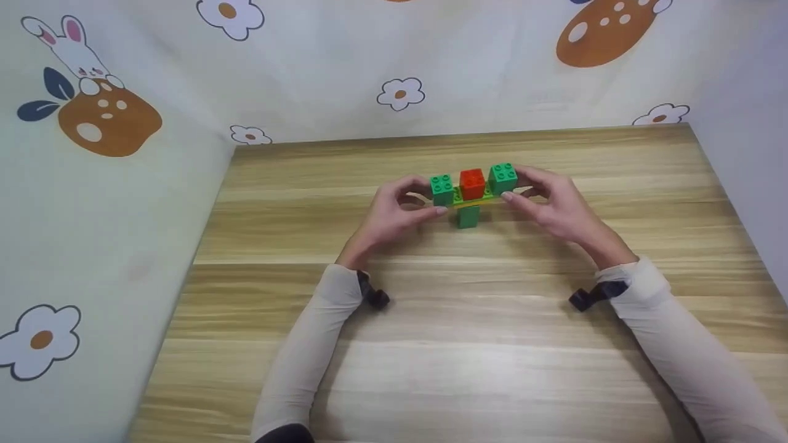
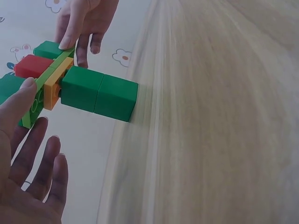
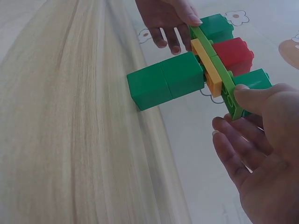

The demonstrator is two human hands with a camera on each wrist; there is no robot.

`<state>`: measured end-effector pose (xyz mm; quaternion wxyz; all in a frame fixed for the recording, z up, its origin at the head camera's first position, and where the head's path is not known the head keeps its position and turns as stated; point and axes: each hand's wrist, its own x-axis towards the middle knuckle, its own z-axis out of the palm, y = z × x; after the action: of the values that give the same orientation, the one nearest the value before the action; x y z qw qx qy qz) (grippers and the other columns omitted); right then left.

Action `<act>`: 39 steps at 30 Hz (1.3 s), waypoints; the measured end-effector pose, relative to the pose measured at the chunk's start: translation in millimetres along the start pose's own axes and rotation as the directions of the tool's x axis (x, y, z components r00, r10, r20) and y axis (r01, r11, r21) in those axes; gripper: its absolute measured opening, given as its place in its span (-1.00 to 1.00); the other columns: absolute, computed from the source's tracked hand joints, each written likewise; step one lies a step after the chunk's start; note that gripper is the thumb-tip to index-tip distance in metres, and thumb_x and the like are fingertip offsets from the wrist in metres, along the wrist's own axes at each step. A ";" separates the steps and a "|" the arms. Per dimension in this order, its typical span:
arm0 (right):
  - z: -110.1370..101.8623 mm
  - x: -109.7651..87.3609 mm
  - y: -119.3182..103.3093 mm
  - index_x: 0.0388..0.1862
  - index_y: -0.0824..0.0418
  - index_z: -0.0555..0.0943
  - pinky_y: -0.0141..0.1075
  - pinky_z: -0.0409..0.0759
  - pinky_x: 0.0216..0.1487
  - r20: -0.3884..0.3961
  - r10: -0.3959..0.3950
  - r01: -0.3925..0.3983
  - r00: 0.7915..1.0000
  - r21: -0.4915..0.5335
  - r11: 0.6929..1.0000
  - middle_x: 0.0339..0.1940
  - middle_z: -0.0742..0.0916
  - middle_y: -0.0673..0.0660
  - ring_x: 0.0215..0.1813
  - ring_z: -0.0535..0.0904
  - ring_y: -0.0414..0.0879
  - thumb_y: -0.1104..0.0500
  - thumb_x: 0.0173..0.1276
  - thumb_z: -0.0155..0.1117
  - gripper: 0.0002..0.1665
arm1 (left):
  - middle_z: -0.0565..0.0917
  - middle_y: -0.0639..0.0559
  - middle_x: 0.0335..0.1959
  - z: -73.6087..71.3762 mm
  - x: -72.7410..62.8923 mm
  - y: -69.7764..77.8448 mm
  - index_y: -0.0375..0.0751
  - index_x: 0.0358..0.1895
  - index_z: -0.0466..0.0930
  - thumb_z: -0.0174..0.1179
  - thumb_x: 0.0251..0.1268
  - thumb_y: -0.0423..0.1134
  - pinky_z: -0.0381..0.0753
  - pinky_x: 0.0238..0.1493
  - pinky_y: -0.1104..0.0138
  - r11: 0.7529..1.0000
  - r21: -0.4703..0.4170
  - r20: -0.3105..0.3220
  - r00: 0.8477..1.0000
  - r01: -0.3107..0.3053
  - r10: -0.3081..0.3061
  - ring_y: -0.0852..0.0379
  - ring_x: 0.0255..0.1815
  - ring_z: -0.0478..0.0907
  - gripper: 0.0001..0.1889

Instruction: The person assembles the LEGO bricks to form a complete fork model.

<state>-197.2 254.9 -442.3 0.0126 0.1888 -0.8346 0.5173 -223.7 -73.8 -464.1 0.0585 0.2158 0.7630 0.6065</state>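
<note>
A toy brick structure stands upright on the table. Its column is two stacked dark green bricks (image 2: pixel 100 93), and above these lie a yellow-orange plate (image 3: pixel 205 67) and a light green bar (image 3: pixel 217 70). On the bar sit a green brick (image 1: pixel 442 191) at the left, a red brick (image 1: pixel 473 184) in the middle and a green brick (image 1: pixel 503 178) at the right. My left hand (image 1: pixel 394 209) pinches the left end, thumb on the near side. At the right end, my right hand (image 1: pixel 557 206) pinches likewise. The other fingers hang loosely below the bar in both wrist views.
The wooden table (image 1: pixel 443 357) extends around the structure on every side. Behind it and at the left and right are walls with pale coverings; the back wall (image 1: pixel 320 80) carries flowers. A black wrist camera (image 1: pixel 374 295) sits on the left cuff, another camera (image 1: pixel 594 296) on the right.
</note>
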 end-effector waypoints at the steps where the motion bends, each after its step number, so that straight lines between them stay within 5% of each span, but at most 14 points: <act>1: 0.1 0.1 0.6 0.46 0.25 0.62 -0.54 0.71 0.13 0.002 -0.002 0.002 1.000 -0.003 1.000 0.23 0.81 0.27 0.15 0.71 -0.28 0.23 0.51 0.47 -0.43 | 0.81 0.00 0.00 -0.3 0.1 -0.4 -0.12 0.05 0.76 0.65 0.21 -0.14 0.81 0.17 0.21 1.000 0.000 0.002 1.000 0.000 0.000 0.08 0.06 0.74 -0.61; 27: 4.3 -0.7 4.6 0.43 0.26 0.64 -0.54 0.70 0.14 0.016 -0.063 0.063 0.998 0.003 0.998 0.14 0.80 0.21 0.08 0.72 -0.12 0.29 0.55 0.39 -0.50 | 0.82 -0.05 -0.03 1.1 0.0 -1.0 -0.19 0.05 0.77 0.63 0.22 -0.22 0.82 0.14 0.17 0.999 -0.029 -0.009 1.000 -0.016 0.016 0.06 -0.03 0.77 -0.63; 39: 4.8 -1.3 4.7 0.49 0.19 0.61 -0.54 0.68 0.14 0.026 -0.052 0.052 0.998 -0.032 0.998 0.13 0.81 0.21 0.05 0.72 -0.20 0.26 0.57 0.38 -0.46 | 0.81 -0.02 0.03 0.9 -1.0 -0.2 -0.14 0.10 0.77 0.61 0.27 -0.13 0.80 0.19 0.22 1.000 0.014 -0.011 1.000 0.010 -0.010 0.07 0.01 0.75 -0.61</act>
<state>-196.7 252.9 -448.8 0.0187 0.2167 -0.8379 0.5007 -222.6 -73.4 -464.7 0.0556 0.2091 0.7687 0.6019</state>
